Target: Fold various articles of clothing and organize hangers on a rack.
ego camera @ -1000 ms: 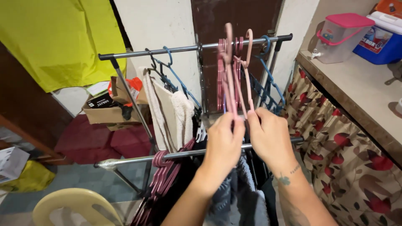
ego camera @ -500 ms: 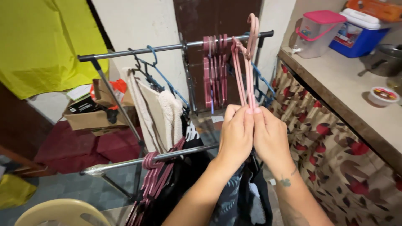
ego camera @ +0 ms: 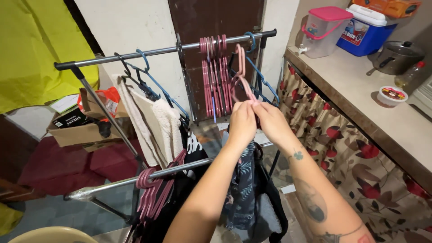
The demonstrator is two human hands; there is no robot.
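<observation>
Both hands meet at the rack's centre: left hand (ego camera: 242,122) and right hand (ego camera: 270,122) pinch the pink hangers (ego camera: 241,76) with closed fingers, beneath the upper rail (ego camera: 157,51) at twelve o'clock.

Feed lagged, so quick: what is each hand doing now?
Left hand: closed on the pink hangers.
Right hand: closed on the same pink hangers.
</observation>
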